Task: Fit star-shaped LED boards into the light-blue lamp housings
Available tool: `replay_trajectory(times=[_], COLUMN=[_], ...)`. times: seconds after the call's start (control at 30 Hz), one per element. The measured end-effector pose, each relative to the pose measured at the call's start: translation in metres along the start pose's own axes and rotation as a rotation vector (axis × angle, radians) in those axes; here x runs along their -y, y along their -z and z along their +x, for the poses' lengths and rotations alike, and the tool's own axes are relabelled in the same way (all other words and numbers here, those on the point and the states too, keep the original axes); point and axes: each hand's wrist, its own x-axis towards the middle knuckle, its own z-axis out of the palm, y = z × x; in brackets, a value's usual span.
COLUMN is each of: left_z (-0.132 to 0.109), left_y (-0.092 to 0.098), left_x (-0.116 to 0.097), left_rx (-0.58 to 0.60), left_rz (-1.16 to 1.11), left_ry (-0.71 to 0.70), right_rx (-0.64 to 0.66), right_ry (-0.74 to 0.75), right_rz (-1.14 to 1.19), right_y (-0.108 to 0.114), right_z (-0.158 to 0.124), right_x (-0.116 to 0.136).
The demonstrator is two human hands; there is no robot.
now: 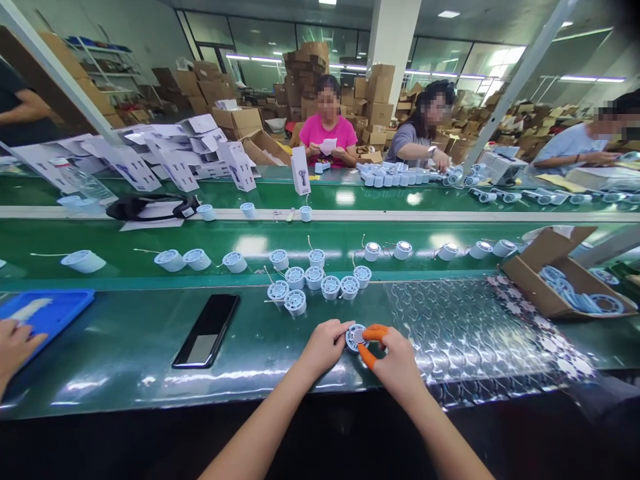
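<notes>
On the front table, my left hand (327, 343) grips a light blue round fan housing (349, 341) by its left side, fingers closed. My right hand (397, 360) wears orange finger covers on the thumb and index finger. Those two fingertips close on a silver round disc (359, 337) at the middle of the housing. Just beyond my hands stands a cluster of similar light blue housings (315, 277), several with thin wires sticking out. A clear plastic blister sheet (450, 333) lies to the right, with shiny star-edged pieces (570, 357) along its far side.
A black phone (207, 330) lies left, and a blue tray (60, 310) with another person's hand (17, 347) is farther left. A cardboard box (555, 267) of light blue rings stands right. More housings (84, 261) sit along the green belt (125, 240). Several co-workers sit opposite.
</notes>
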Motion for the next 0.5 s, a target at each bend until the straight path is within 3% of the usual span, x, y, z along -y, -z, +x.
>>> replay_trajectory(times=[0.27,0.5], left_z=[-0.007,-0.014], left_y=[-0.010,-0.001], left_x=[0.003,-0.024], left_rx=[-0.016,0.098], left_rz=[0.102,-0.125], left_ry=[-0.047,0.032], right_rx=[-0.014,-0.044], right_ry=[0.150,0.042], right_rz=[-0.040,0.023], right_y=[-0.002,-0.008], right_z=[-0.002,0.000], right_x=[-0.005,-0.005])
